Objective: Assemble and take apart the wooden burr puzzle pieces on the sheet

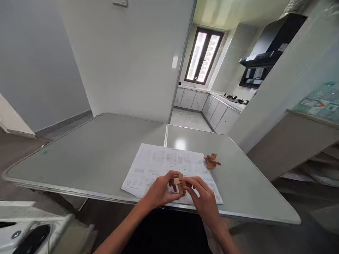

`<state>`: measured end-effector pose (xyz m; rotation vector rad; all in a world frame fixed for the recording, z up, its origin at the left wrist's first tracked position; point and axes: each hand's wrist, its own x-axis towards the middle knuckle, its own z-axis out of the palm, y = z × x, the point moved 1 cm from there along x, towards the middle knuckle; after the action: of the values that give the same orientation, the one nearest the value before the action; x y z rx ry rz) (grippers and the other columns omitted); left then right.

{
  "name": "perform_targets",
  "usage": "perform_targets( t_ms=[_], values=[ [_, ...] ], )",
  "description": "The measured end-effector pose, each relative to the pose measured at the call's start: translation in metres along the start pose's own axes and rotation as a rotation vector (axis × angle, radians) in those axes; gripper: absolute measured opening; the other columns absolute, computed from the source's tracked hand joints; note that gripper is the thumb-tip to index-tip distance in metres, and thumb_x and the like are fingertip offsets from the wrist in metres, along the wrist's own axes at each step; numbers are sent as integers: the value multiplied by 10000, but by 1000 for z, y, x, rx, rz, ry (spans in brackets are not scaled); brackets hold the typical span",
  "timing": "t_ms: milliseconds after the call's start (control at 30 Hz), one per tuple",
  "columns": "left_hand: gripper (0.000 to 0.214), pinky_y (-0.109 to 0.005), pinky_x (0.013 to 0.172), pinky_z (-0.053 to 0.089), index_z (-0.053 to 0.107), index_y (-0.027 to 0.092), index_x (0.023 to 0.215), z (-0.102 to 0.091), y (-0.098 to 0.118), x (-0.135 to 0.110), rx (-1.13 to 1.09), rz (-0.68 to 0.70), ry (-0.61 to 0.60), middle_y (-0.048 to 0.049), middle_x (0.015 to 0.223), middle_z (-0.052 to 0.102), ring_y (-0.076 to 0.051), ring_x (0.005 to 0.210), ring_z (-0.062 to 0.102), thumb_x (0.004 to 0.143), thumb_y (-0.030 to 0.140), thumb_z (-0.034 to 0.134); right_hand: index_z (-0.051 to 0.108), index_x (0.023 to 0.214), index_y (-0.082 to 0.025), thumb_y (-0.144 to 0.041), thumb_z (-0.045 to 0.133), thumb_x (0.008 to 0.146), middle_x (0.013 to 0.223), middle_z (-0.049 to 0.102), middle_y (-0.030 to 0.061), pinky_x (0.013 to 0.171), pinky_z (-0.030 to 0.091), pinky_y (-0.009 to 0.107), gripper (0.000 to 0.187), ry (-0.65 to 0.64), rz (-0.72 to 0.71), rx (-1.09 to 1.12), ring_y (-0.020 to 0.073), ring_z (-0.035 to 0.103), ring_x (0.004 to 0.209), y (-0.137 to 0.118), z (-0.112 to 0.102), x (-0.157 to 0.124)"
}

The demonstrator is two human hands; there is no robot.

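A small wooden block puzzle (pixel 180 184), made of interlocked light and darker brown pieces, is held between both hands above a printed sheet. My left hand (pixel 161 188) grips it from the left, the thumb low and the fingers behind. From the right, my right hand (pixel 202 194) pinches its side with thumb and fingertips. Part of the puzzle is hidden by the fingers. Beneath the hands lies the large white instruction sheet (pixel 148 165), covered with small diagrams and print. Several reddish-brown wooden pieces (pixel 211 161) lie in a cluster at the sheet's upper right corner.
The grey table (pixel 87 151) has a metal seam across it and a rounded rim. A small green bit (pixel 44 152) lies near its left end. Beyond it stand a white partition (pixel 132 70) and a kitchen counter (pixel 193 100). Plastic-wrapped bottles (pixel 320 102) sit at right.
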<state>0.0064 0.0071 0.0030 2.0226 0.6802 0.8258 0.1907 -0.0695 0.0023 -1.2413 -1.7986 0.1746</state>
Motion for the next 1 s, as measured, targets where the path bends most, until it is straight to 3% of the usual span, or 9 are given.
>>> perform_targets(
  t_ms=[267,400,500,600,833,1000],
  values=[
    [450,-305,807,540,521,284,1267,-1,9,-1,-60,24,-10,8,1019,741,-172,850,688,880,285,751,653,1258,-304,-236,584,1057,1087,687,37,835,549,336,223,-3,27,28,211,663,968,-9,1,0],
    [476,-333,867,547,547,280,1241,-4,12,-2,-106,14,16,-5,1082,740,-197,947,694,837,273,798,663,1193,-283,-314,481,1095,1059,661,44,789,541,331,209,10,143,126,206,648,910,-9,-6,3],
    [506,-348,888,552,564,272,1234,-5,14,-2,-122,18,37,-10,1093,739,-203,960,692,802,255,825,635,1261,-272,-366,466,1093,1099,619,59,789,536,334,257,46,227,127,206,633,906,0,-7,2],
    [525,-356,892,556,573,265,1246,-5,15,-2,-132,42,25,-14,1101,740,-197,933,695,788,229,828,645,1226,-258,-412,489,1080,1106,614,62,820,528,332,263,-38,251,180,207,624,925,7,-5,3],
    [575,-378,933,539,594,285,1277,-4,12,-2,-88,50,12,-8,1153,732,-195,929,672,774,287,874,582,1043,-227,-509,421,1089,802,551,-12,679,451,282,328,-237,375,424,167,518,715,13,-6,6],
    [580,-352,915,534,592,304,1300,-5,13,-3,-75,80,-21,3,1163,725,-185,933,658,784,209,842,564,935,-225,-549,401,1089,733,525,-31,699,412,284,394,-342,443,529,156,480,697,12,-10,6]
  ],
)
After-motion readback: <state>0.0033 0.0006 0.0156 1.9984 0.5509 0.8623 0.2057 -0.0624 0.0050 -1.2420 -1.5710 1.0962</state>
